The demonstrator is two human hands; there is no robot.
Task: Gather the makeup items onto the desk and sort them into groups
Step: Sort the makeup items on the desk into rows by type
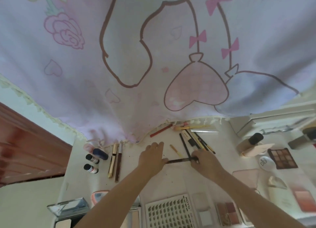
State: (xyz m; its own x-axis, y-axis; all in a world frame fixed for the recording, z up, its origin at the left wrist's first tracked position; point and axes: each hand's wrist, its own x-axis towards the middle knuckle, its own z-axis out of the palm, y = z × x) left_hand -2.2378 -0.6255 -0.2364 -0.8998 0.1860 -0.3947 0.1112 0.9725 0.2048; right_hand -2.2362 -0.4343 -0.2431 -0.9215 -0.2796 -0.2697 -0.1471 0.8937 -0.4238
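Holding a dark slim pencil point(181, 160) flat over the middle of the table point(171, 180), one end in each hand. Long axis running roughly 9 to 3 o'clock, about level. Left hand point(151, 157) at the 9 o'clock tip, fingers stretched mostly straight and forward, pencil end tucked at the thumb side; can't tell for sure whether pinching or just touching. Right hand point(204, 160) curled round the 3 o'clock end, clearly gripping.

Bundle of brushes and pencils point(196, 141) sitting just at 12 to 1 o'clock from the right hand, their long axes pointing more 11 to 5. So right hand nearer that group, probably the one to carry the pencil over, with a turn to line it up. Lip tubes point(115, 159) parked off at 9 o'clock, eyeshadow palette point(282, 157) out at 3.
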